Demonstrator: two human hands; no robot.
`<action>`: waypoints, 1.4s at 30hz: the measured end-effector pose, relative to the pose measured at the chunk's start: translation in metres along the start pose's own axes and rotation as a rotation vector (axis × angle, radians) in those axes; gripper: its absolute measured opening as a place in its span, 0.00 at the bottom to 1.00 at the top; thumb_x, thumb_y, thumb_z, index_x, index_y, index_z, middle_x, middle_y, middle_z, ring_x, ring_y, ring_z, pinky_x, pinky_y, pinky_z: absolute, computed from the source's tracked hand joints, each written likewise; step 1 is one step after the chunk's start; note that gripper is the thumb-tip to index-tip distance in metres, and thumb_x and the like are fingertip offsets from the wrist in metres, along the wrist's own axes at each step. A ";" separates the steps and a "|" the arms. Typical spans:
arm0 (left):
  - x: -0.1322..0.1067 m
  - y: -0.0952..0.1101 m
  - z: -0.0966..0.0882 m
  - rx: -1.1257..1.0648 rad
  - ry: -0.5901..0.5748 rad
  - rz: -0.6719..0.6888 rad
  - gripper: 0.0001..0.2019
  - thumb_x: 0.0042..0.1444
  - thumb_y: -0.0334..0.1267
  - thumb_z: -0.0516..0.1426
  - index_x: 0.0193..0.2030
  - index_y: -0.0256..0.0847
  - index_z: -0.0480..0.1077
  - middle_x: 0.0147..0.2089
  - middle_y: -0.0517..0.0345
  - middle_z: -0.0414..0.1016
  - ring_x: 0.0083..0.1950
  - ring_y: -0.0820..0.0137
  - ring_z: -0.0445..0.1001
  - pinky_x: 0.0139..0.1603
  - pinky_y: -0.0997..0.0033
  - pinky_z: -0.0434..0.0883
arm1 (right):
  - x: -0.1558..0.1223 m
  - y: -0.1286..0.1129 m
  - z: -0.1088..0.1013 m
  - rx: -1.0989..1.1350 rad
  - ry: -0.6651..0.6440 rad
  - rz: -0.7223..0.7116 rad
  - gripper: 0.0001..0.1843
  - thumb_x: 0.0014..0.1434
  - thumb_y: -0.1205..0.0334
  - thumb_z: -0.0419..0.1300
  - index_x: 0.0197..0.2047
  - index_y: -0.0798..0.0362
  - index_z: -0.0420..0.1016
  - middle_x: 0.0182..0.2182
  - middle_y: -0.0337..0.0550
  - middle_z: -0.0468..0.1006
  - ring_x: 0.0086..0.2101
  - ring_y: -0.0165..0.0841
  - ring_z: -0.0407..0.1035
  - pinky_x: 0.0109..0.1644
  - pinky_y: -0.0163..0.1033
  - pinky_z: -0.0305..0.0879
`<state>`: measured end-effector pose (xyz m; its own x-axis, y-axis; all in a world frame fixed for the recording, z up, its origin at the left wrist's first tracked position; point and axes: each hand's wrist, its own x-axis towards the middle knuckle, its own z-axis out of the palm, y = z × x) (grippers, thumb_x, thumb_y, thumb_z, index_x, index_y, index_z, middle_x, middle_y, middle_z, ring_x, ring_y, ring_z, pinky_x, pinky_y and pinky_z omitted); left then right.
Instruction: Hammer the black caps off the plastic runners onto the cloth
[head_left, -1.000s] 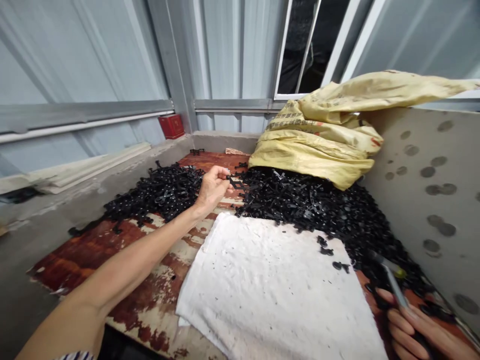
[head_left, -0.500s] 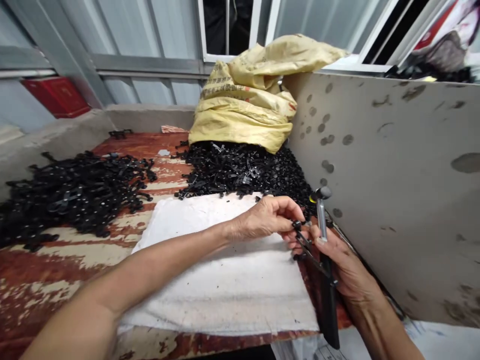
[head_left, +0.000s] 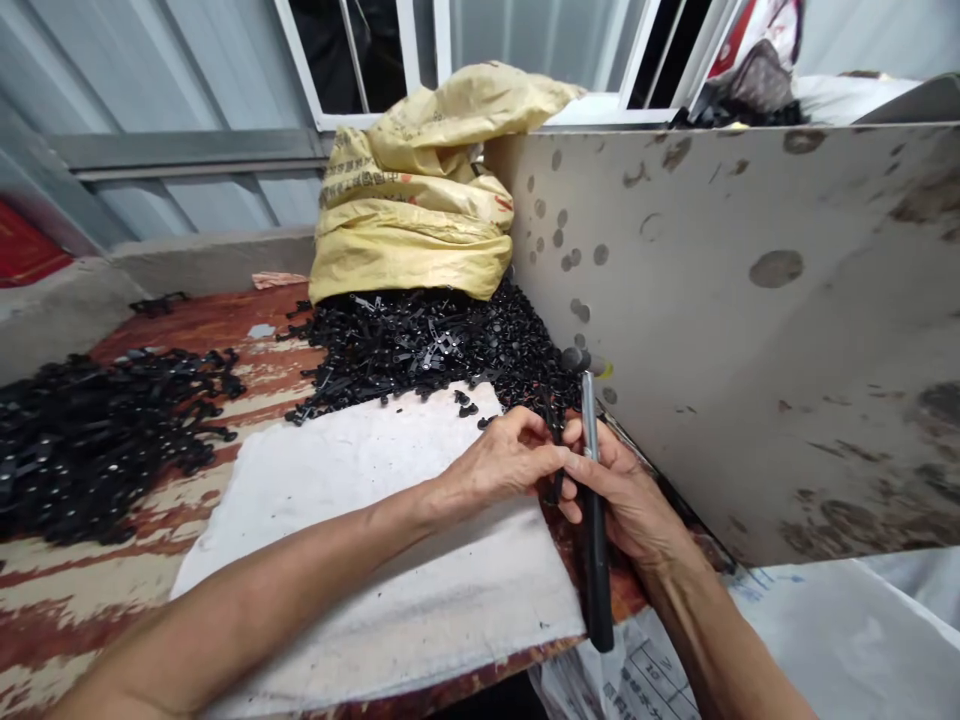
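**Left fingers [head_left: 534,455] pinching a small black plastic piece [head_left: 556,490]**

Right fingers [head_left: 600,462] clenched around a steel-shafted, black-handled hammer [head_left: 597,570], dark head upright beside a stained steel panel [head_left: 750,300]. Below, a folded white cloth [head_left: 375,570] on a chipped red-brown wooden tabletop [head_left: 217,320]. Just behind, a heap of black plastic pieces [head_left: 427,350] against a yellow woven sack [head_left: 412,210].

Right hand [head_left: 622,490] grips black-handled metal tool [head_left: 597,560], left hand [head_left: 506,460] pinches small black plastic part [head_left: 556,450] beside it, over white cloth [head_left: 375,590] on tabletop [head_left: 210,322]; black parts heap [head_left: 427,345] below yellow sack [head_left: 412,200].
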<state>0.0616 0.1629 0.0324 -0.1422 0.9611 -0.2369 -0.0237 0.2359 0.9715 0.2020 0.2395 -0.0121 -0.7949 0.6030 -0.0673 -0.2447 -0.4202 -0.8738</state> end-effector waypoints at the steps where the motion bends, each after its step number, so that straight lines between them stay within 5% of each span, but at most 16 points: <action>1: 0.000 0.000 0.001 -0.024 -0.039 -0.005 0.17 0.50 0.43 0.63 0.39 0.38 0.62 0.29 0.57 0.73 0.29 0.72 0.72 0.28 0.74 0.67 | 0.001 0.000 0.000 0.003 -0.002 -0.003 0.21 0.50 0.56 0.71 0.39 0.48 0.62 0.16 0.28 0.72 0.14 0.23 0.64 0.18 0.26 0.59; 6: -0.003 -0.002 -0.001 -0.148 -0.242 0.011 0.23 0.51 0.46 0.63 0.49 0.40 0.60 0.35 0.57 0.72 0.34 0.68 0.76 0.29 0.72 0.70 | 0.002 0.003 0.002 -0.001 0.021 -0.061 0.21 0.49 0.57 0.69 0.40 0.50 0.63 0.17 0.29 0.75 0.14 0.23 0.65 0.19 0.26 0.60; 13: -0.003 -0.004 0.001 -0.065 -0.095 0.032 0.30 0.46 0.47 0.67 0.53 0.44 0.61 0.45 0.53 0.74 0.33 0.71 0.72 0.26 0.74 0.69 | 0.010 -0.003 -0.002 -0.007 0.014 -0.078 0.22 0.41 0.56 0.71 0.36 0.51 0.67 0.19 0.28 0.72 0.14 0.23 0.63 0.17 0.29 0.62; 18: -0.003 -0.007 0.000 -0.129 -0.004 -0.018 0.27 0.37 0.44 0.71 0.44 0.43 0.67 0.31 0.64 0.71 0.22 0.79 0.59 0.20 0.79 0.60 | 0.008 -0.006 -0.002 0.011 0.009 -0.075 0.26 0.37 0.54 0.74 0.35 0.51 0.66 0.19 0.27 0.71 0.13 0.23 0.62 0.15 0.29 0.61; 23: 0.003 -0.009 0.007 -0.157 0.114 -0.053 0.27 0.34 0.45 0.72 0.40 0.41 0.69 0.29 0.61 0.74 0.28 0.72 0.70 0.26 0.76 0.67 | 0.009 -0.006 -0.002 0.000 0.016 -0.054 0.29 0.34 0.50 0.75 0.34 0.51 0.65 0.17 0.26 0.71 0.12 0.23 0.62 0.15 0.29 0.60; 28: 0.005 -0.013 0.016 -0.068 0.063 0.018 0.25 0.39 0.53 0.69 0.38 0.40 0.68 0.23 0.62 0.72 0.23 0.73 0.67 0.23 0.75 0.66 | 0.009 -0.007 -0.002 -0.037 0.057 -0.042 0.31 0.33 0.48 0.76 0.34 0.52 0.65 0.15 0.26 0.70 0.13 0.23 0.63 0.17 0.28 0.61; 35: 0.008 -0.012 -0.005 -0.024 -0.019 -0.093 0.24 0.37 0.50 0.70 0.37 0.40 0.70 0.20 0.63 0.69 0.23 0.72 0.65 0.25 0.74 0.67 | 0.004 -0.009 -0.001 -0.068 0.038 -0.013 0.30 0.33 0.47 0.75 0.33 0.51 0.66 0.15 0.24 0.70 0.13 0.22 0.61 0.16 0.28 0.59; 42: 0.005 -0.002 0.010 -0.078 0.128 -0.101 0.22 0.37 0.49 0.68 0.35 0.39 0.72 0.21 0.62 0.70 0.22 0.71 0.67 0.21 0.74 0.66 | 0.003 -0.010 -0.001 -0.096 0.047 0.003 0.31 0.32 0.45 0.75 0.33 0.50 0.66 0.15 0.25 0.69 0.14 0.23 0.61 0.17 0.28 0.59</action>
<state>0.0708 0.1682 0.0291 -0.2597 0.9057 -0.3350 -0.1200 0.3140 0.9418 0.2029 0.2461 -0.0037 -0.7681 0.6339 -0.0904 -0.1864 -0.3563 -0.9156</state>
